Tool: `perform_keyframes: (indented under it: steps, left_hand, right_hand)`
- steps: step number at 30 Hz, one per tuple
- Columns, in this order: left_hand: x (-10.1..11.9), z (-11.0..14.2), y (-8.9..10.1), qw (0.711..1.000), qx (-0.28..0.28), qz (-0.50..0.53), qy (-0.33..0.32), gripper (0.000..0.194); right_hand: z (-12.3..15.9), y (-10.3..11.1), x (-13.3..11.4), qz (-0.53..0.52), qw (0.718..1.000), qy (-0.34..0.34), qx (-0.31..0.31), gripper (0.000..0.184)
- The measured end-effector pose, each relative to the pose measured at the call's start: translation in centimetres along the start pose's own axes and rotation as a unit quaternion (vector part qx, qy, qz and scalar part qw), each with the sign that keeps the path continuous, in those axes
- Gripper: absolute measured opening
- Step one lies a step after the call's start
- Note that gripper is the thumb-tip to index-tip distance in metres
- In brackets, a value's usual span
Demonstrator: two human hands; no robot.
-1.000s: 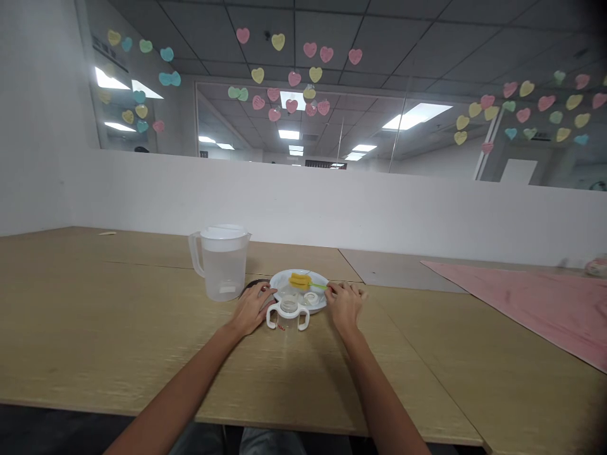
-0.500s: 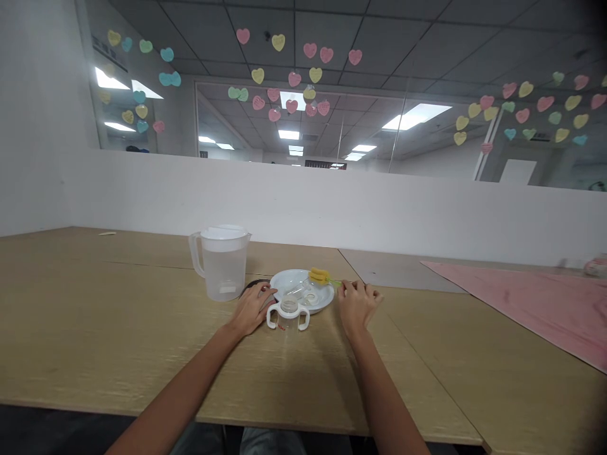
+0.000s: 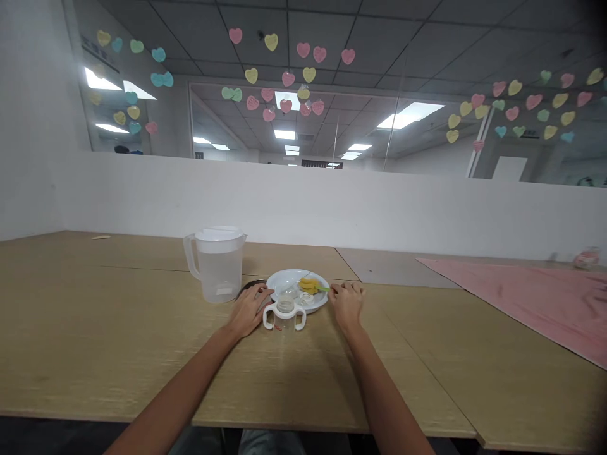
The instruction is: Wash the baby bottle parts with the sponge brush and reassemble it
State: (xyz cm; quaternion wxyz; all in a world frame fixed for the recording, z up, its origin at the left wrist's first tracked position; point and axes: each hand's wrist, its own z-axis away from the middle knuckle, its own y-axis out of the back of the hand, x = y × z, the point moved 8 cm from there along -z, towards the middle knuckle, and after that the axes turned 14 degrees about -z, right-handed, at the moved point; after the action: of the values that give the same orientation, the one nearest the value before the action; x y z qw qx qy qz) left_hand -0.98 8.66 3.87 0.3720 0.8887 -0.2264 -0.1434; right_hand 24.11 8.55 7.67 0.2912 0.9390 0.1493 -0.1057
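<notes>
A white plate (image 3: 274,277) holds a sponge bottle brush (image 3: 309,285) with a yellow head and green handle, beside clear bottle parts (image 3: 306,299). My right hand (image 3: 347,304) is at the plate's right edge, its fingertips pinched at the end of the green handle. At the plate's left rim rests my left hand (image 3: 249,311), fingers stretched out and apart, over the edge of a dark round object (image 3: 251,285) that it partly hides. In front of the plate stands a clear baby bottle (image 3: 285,315) with two white handles, uncapped.
A translucent lidded pitcher (image 3: 219,268) stands left of the plate. A pink cloth (image 3: 516,294) covers the table's right side, with a small pinkish object (image 3: 587,258) behind it. A white wall (image 3: 303,202) borders the table (image 3: 118,341) at the back.
The brush head has come down and inward onto the plate, the right hand shifting slightly left with its handle. My left hand stays by the plate's rim. The view has turned slightly right.
</notes>
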Motion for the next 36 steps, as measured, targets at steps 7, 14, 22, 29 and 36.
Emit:
perform_keyframes:
  steps: [7,14,22,29,36]
  left_hand:
    - [1.2,0.0,0.0,0.999,0.013,-0.017,-0.039,0.037]
    - [2.3,-0.3,0.2,0.998,0.01,-0.025,-0.065,0.038]
    - [2.5,-0.2,0.0,0.996,0.001,-0.001,-0.085,0.04]
    - [2.4,-0.2,-0.1,0.997,0.01,0.006,-0.082,0.039]
    - [3.0,-0.2,0.4,0.995,0.001,0.022,-0.098,0.041]
  right_hand:
    - [0.4,-0.5,-2.0,-0.045,0.999,0.025,-0.015,0.016]
    - [0.4,-0.2,-2.1,-0.066,0.998,0.01,-0.004,0.017]
    - [0.4,-0.1,-1.1,-0.099,0.994,-0.056,-0.011,0.018]
    - [0.5,-0.3,-0.6,-0.122,0.991,-0.057,0.0,0.019]
    - [0.4,-1.5,-0.9,-0.211,0.977,-0.013,-0.022,0.023]
